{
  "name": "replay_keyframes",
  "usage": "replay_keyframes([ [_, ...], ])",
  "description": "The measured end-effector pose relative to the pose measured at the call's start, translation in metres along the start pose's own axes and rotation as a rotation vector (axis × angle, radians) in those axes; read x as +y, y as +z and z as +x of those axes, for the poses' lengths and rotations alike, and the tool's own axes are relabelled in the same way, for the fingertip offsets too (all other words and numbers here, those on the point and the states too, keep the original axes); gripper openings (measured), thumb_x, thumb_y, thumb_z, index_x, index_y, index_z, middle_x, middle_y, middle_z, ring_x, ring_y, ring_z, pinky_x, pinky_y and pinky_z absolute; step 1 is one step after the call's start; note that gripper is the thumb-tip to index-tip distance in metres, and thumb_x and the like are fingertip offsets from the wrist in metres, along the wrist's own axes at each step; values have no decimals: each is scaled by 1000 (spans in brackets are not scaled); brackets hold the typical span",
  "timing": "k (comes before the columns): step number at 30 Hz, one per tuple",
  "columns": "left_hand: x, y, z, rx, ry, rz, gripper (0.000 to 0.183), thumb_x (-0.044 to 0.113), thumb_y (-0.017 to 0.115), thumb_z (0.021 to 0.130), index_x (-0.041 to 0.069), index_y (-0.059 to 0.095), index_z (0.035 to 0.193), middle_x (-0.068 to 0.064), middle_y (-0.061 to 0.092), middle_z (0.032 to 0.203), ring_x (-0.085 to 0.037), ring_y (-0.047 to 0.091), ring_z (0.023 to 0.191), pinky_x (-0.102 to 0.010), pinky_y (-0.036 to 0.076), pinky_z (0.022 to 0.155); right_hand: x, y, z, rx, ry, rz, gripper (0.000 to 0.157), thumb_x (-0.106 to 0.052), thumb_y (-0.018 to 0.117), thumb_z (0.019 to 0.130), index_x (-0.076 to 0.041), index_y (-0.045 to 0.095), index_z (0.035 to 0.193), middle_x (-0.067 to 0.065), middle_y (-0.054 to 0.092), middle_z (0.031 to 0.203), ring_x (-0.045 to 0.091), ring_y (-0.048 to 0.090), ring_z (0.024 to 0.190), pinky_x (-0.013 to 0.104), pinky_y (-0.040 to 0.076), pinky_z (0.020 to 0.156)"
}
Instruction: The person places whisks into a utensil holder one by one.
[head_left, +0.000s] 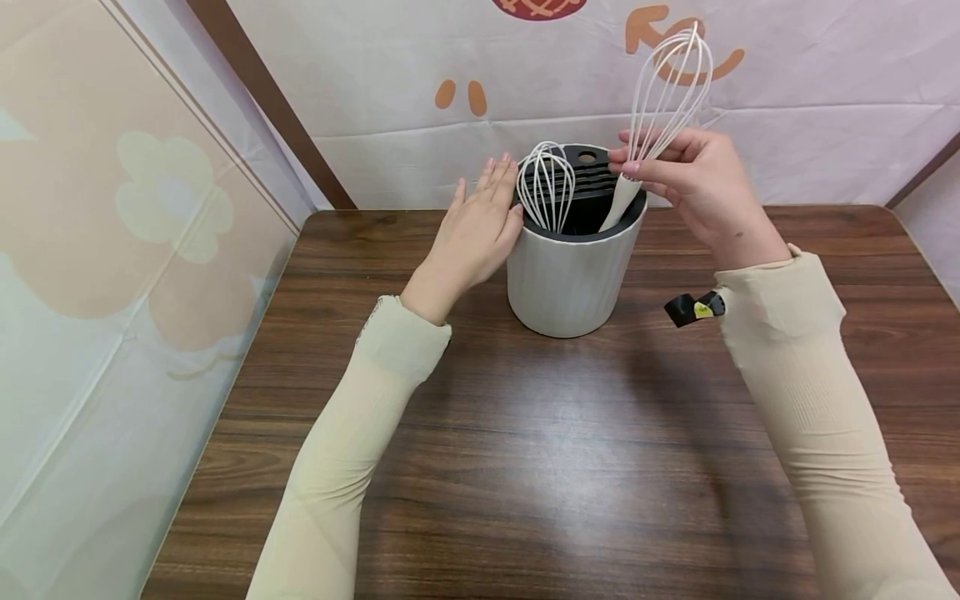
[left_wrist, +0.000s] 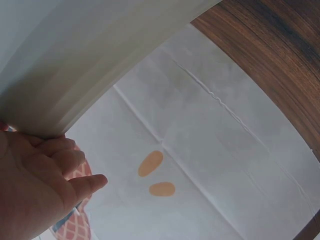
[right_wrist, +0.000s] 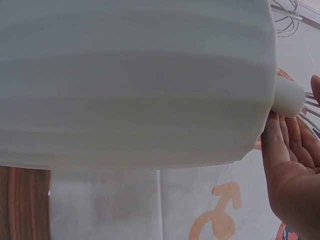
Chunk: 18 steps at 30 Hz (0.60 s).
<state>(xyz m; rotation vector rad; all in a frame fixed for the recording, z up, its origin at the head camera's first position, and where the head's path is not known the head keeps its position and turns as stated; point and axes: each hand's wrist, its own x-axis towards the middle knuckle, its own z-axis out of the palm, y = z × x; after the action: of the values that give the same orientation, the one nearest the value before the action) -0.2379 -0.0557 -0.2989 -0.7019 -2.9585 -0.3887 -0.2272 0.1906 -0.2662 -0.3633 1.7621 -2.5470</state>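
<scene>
A ribbed white utensil holder point(head_left: 570, 287) with a black slotted insert point(head_left: 581, 182) stands upright near the back of the table. My left hand point(head_left: 480, 221) rests against its left side with fingers extended; the left wrist view shows the fingers point(left_wrist: 70, 155) at the holder's wall. With thumb and fingers, my right hand point(head_left: 697, 179) pinches a large white whisk point(head_left: 621, 202) where handle meets wires. This whisk leans right, its handle partly down inside the holder's opening and its lower end hidden. A smaller whisk point(head_left: 547, 187) stands in the left part of the opening, wires up.
The dark wooden table point(head_left: 540, 467) runs up to a pale printed cloth point(head_left: 390, 83) close behind the holder. Another cloth panel point(head_left: 90, 275) borders the left side. A black strap point(head_left: 693, 309) sticks out beside the right sleeve.
</scene>
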Motion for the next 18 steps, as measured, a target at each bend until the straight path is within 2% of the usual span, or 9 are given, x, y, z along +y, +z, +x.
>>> replay_keyframes([
  [4, 0, 0, 0, -1, 0, -3, 56, 31, 23, 102, 7, 14, 152, -3, 11, 157, -13, 1, 143, -42, 0, 114, 0, 0, 0, -7, -3, -5, 20, 15, 66, 78, 10, 69, 97, 15, 69, 101, 22, 68, 90, 25, 51, 83],
  [9, 0, 0, 0, -1, 0, -6, 57, 31, 24, 102, 7, 14, 152, -3, 11, 157, -14, 1, 143, -42, -1, 114, 0, 0, 1, -12, -3, -6, 17, 15, 67, 77, 10, 69, 94, 17, 70, 94, 23, 69, 88, 26, 52, 83],
  [18, 0, 0, -1, 2, 1, -7, 56, 30, 24, 102, 6, 15, 152, -4, 12, 157, -13, 1, 143, -43, 0, 114, 1, 0, 0, -15, 54, 26, 25, 17, 68, 75, 7, 68, 98, 16, 70, 92, 22, 68, 92, 25, 52, 80],
])
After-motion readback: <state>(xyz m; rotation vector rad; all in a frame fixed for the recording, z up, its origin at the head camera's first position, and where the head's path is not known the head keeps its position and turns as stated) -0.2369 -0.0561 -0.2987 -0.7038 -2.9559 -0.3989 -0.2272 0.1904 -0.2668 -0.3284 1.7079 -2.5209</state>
